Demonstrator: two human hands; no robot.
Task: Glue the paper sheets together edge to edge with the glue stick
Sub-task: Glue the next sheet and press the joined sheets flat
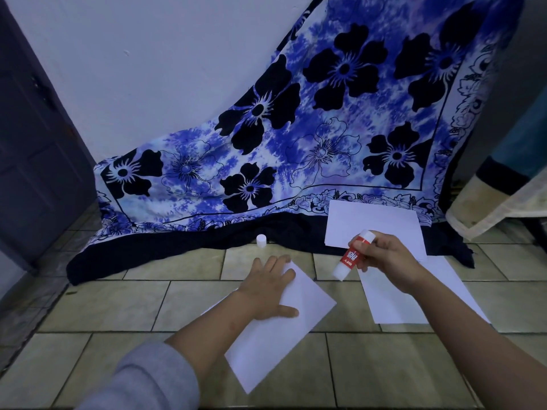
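On the far left stands a dark door (35, 137), and next to it a big blue cloth with black flowers (296, 128) hangs down onto the tile floor (118, 306).

A little white cap (261, 240) stands on the floor at the edge of the cloth. It looks like the lid of the glue stick, so the glue is open and ready.

Below the cap, the left hand (270, 287) lies flat and spread wide on a white paper sheet (281, 335). It presses the sheet down on the tiles and grips nothing. This sheet lies tilted, by itself, and no other paper touches it.

To the right, the right hand (387, 261) is closed around the glue stick (353, 254). The stick is white with a red band. One end points down toward the floor, between the two near sheets. I cannot tell if that end touches anything.

Under the right hand lies a second sheet (393, 303). Behind it, a third sheet (373, 223) rests partly on the cloth.

I think the job has only just begun. The cap is off and one sheet is held down. No two sheets look stuck together yet. I cannot see any glue on the paper. What is left is to rub glue along an edge, bring the next sheet up to it, and press.
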